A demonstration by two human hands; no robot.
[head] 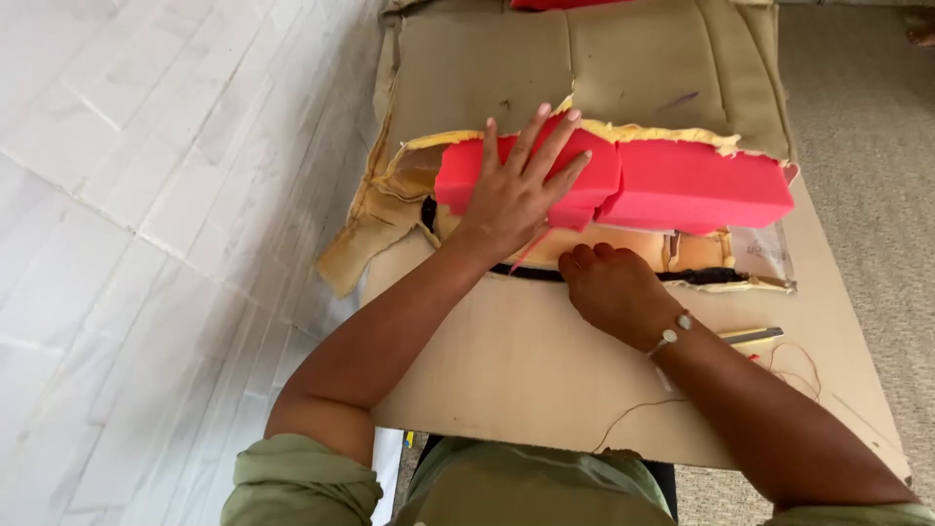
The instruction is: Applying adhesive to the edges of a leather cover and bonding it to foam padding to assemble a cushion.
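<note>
My left hand [516, 190] lies flat with fingers spread on a block of pink foam [682, 185] that pokes out of a torn tan seat cushion [545, 58]. Yellowed old foam [390, 195] shows around the tear. My right hand [609, 287] is curled into a fist just below the pink foam, at the dark slit along the cushion's opening [701, 277]. Whether it grips something there is hidden by the fingers. A thin pink strip [531, 251] hangs between my two hands.
The cushion lies on a beige carpet [867, 127], with a white tiled floor [146, 244] to the left. A small metal blade or tool [755, 336] and loose thread [789, 365] lie on the tan cover near my right wrist, which wears a bracelet [670, 336].
</note>
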